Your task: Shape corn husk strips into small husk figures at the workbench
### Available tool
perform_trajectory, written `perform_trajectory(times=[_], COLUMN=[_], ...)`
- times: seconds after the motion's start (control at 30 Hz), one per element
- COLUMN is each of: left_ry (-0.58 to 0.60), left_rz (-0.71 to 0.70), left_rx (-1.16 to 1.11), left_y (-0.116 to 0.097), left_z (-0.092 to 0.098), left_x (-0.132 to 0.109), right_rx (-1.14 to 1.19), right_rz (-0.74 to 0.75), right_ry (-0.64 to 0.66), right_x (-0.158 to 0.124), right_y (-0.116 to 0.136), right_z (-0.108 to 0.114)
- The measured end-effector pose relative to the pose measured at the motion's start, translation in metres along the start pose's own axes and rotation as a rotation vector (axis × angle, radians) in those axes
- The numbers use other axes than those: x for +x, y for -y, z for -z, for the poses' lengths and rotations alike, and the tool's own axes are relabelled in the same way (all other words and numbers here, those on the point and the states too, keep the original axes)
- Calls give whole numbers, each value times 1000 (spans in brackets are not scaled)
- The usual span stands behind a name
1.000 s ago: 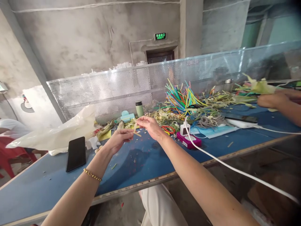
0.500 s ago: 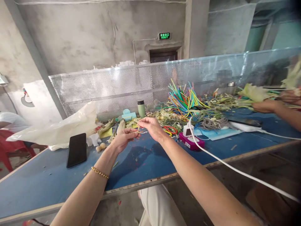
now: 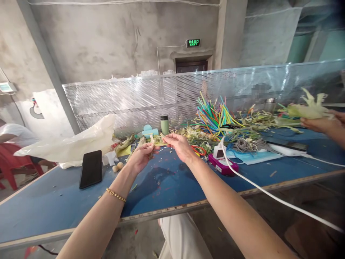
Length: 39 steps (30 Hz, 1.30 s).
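Over the blue table, my left hand and my right hand pinch the two ends of a thin pale yellow-green strip, stretched between them a little above the tabletop. My left wrist wears a gold bead bracelet. Just behind my hands lies a heap of green and yellow leafy strips. A bundle of bright plastic straws fans out further back.
A black phone and a white plastic bag lie at left. A pink device with a white cable sits at right. A perforated metal screen backs the table. Another person's hand holds leaves at far right.
My hands have shifted slightly right and pulled the strip out straight between them. The other person's hand at the right has moved with its leaf bundle.
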<state>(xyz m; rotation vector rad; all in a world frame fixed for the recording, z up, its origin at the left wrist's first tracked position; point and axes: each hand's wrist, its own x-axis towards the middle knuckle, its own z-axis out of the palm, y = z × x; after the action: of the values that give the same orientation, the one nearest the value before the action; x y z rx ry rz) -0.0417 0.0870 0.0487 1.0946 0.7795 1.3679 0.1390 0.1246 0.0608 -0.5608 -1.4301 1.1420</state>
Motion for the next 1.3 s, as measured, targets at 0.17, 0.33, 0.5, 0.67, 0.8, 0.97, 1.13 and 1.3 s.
perform_trajectory(times=[0.17, 0.33, 0.5, 0.67, 0.8, 0.97, 1.13, 1.3], left_ry=[-48, -114, -139, -109, -82, -91, -32, -27], left_rz=[-37, -198, -229, -216, -131, -69, -57, -88], left_rx=[56, 200, 253, 252, 112, -19, -44, 8], left_y=[3, 9, 12, 13, 11, 9, 9, 10], left_z=[-1, 1, 1, 0, 0, 0, 0, -1], left_x=[1, 4, 5, 4, 3, 1, 1, 0], right_rx=[-16, -26, 98, 165, 168, 162, 37, -204], right_rz=[-77, -62, -87, -57, -57, -100, -53, 101], right_ry=[30, -86, 102, 255, 300, 324, 203, 96], right_x=[0, 2, -5, -9, -10, -14, -9, -5], right_y=[-4, -2, 5, 6, 4, 6, 6, 3], right_z=[-1, 3, -1, -5, -6, -9, -5, -6])
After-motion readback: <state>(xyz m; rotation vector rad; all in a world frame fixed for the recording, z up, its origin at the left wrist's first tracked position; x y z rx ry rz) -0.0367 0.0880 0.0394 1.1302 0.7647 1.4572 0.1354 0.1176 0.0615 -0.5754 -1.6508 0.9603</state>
